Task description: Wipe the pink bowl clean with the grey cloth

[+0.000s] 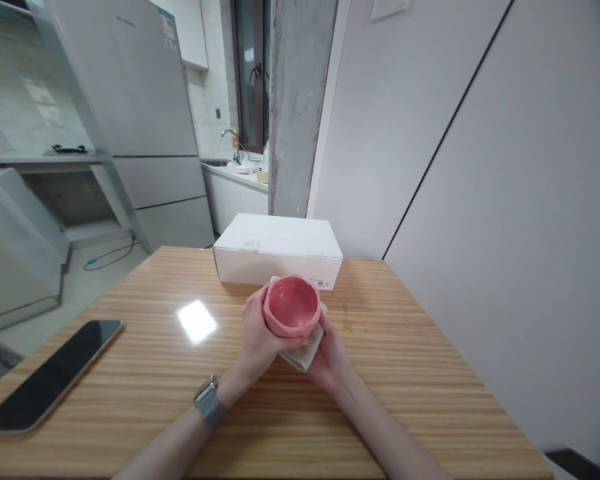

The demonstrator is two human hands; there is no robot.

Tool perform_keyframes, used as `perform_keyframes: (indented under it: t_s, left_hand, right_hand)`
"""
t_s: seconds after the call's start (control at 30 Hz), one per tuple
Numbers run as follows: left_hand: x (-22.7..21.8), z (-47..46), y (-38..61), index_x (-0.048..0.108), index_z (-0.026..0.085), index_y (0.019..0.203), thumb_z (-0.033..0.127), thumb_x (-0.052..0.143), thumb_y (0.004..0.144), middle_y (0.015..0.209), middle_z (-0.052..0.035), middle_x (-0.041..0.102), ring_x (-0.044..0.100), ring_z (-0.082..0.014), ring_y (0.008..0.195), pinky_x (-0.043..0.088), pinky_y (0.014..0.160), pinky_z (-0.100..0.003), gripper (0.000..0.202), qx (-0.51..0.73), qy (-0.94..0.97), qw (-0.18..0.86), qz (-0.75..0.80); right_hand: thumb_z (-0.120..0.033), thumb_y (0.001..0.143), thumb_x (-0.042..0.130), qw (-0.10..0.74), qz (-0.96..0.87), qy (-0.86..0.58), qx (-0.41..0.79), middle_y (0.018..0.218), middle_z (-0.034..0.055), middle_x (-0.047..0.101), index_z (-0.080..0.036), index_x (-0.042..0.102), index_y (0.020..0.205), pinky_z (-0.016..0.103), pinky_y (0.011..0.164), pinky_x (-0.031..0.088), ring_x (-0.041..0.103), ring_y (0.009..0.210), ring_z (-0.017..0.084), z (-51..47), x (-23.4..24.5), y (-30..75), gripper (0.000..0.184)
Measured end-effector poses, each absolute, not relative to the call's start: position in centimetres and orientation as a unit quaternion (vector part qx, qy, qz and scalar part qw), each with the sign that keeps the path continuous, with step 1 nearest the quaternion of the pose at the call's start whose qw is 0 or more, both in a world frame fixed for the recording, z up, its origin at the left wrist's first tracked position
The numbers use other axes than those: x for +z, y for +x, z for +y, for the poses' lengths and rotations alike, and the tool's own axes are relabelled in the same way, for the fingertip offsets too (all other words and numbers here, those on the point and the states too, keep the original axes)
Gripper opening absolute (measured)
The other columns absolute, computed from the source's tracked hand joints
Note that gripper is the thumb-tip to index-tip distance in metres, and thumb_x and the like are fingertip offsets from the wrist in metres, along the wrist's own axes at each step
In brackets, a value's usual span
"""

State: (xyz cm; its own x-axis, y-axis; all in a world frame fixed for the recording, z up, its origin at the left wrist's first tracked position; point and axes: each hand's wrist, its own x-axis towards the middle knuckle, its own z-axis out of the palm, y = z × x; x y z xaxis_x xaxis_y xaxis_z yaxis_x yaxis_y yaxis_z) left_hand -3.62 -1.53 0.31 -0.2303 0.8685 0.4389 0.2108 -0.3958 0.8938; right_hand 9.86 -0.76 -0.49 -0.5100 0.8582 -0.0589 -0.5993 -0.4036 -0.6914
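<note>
A pink bowl point(294, 303) with a wavy rim is held over the table, its hollow facing me. My left hand point(261, 333) is closed around the bowl's left side, the thumb lying along its near edge. Under and behind the bowl is a pale folded cloth point(300, 357). My right hand point(330, 357) grips this cloth against the bowl's lower right side, with most of its fingers hidden behind. The inside of the bowl looks smooth and shiny.
A white box point(277, 267) lies just beyond my hands on the wooden table point(400, 373). At the left edge lies a dark phone point(50, 377). A white wall point(480, 220) runs along the right side. Behind stand a fridge point(145, 100) and a sink counter point(237, 183).
</note>
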Motion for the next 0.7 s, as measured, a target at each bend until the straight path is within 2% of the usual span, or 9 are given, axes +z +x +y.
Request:
perform_keyframes:
  t_s: [0.2, 0.33, 0.47, 0.7]
  left_hand:
    - [0.5, -1.2, -3.9, 0.042, 0.028, 0.13, 0.032, 0.09, 0.036, 0.129, -0.0072, 0.047, 0.041, -0.0314, 0.122, 0.028, 0.105, -0.044, 0.106, 0.583, 0.598, 0.246, 0.492]
    - [1.0, -1.2, -3.8, 0.042, 0.026, 0.13, 0.027, 0.09, 0.031, 0.13, -0.0083, 0.048, 0.04, -0.033, 0.123, 0.026, 0.106, -0.045, 0.11, 0.594, 0.58, 0.302, 0.469]
    - [1.3, -1.2, -3.7, 0.048, 0.025, 0.122, 0.021, 0.09, 0.028, 0.127, -0.0084, 0.051, 0.042, -0.0332, 0.123, 0.03, 0.105, -0.045, 0.102, 0.615, 0.544, 0.356, 0.446]
    - [0.9, -1.2, -3.8, 0.047, 0.023, 0.122, 0.021, 0.089, 0.032, 0.128, -0.0091, 0.051, 0.045, -0.0301, 0.122, 0.033, 0.103, -0.043, 0.099, 0.602, 0.541, 0.377, 0.449]
  right_hand:
    - [-0.056, 0.088, 0.038, 0.484, -0.297, -0.223, 0.792, 0.119, 0.0054, 0.064, -0.024, 0.056, 0.12, 0.046, 0.094, 0.043, 0.058, 0.111, 0.025, -0.6, -0.3, 10.4, 0.049]
    - [-0.058, 0.088, 0.037, 0.513, -0.323, -0.252, 0.754, 0.119, 0.0071, 0.064, -0.022, 0.055, 0.124, 0.046, 0.096, 0.042, 0.056, 0.114, 0.025, -0.6, -0.4, 10.8, 0.054]
    - [-0.058, 0.087, 0.039, 0.537, -0.315, -0.269, 0.735, 0.119, 0.0056, 0.064, -0.024, 0.057, 0.121, 0.045, 0.096, 0.043, 0.057, 0.114, 0.025, -0.6, -0.8, 11.0, 0.052]
    - [-0.058, 0.087, 0.039, 0.524, -0.315, -0.306, 0.73, 0.115, 0.0073, 0.067, -0.022, 0.06, 0.115, 0.045, 0.095, 0.044, 0.059, 0.112, 0.024, -2.2, -1.4, 12.7, 0.05]
